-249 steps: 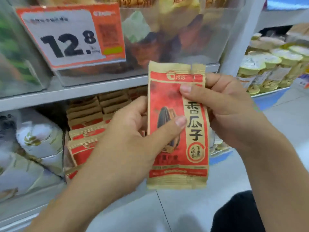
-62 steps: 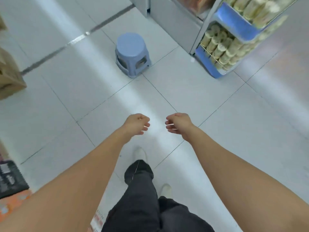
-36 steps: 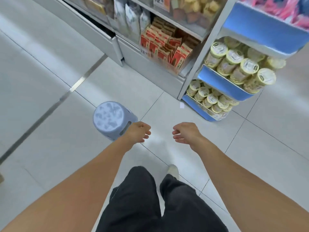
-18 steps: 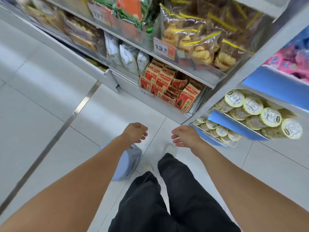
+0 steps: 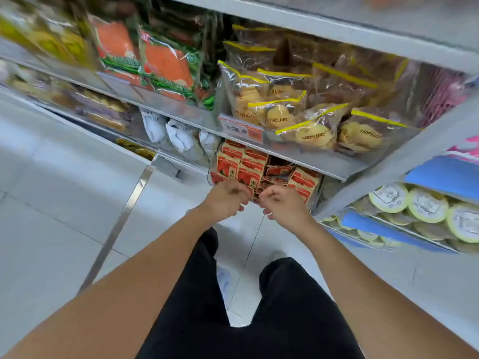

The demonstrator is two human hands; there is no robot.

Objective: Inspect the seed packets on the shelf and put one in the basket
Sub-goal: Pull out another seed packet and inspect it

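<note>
since half a second ago the view has swung up and closer to the shelf, and both hands, then held over the floor, now show against the front of the red seed packets (image 5: 248, 167). the blue stool that stood by the left forearm is gone from sight. the left hand (image 5: 226, 197) has its fingers curled loosely with nothing in them, and the right hand (image 5: 281, 203) is the same, fingers bent inward and empty; the two hands sit close together but apart. whether either one touches a packet cannot be told, as the frame is blurred there. the packets stand upright in rows on the low shelf (image 5: 334, 171), under an orange price tag (image 5: 242, 130) clipped to the shelf edge above them. left of the packets lie white bags (image 5: 178, 134). on the shelf above are clear bags with yellow strips (image 5: 298, 104) holding pale round pieces, and further left orange and green packs (image 5: 158, 63). to the right a blue rack (image 5: 440, 174) holds round tubs with pale lids (image 5: 425, 204). black trousers (image 5: 259, 314) fill the lower middle, with a pale shoe (image 5: 224, 277) on the white tiled floor (image 5: 51, 229), which a metal strip (image 5: 116, 224) crosses. no basket is seen.
</note>
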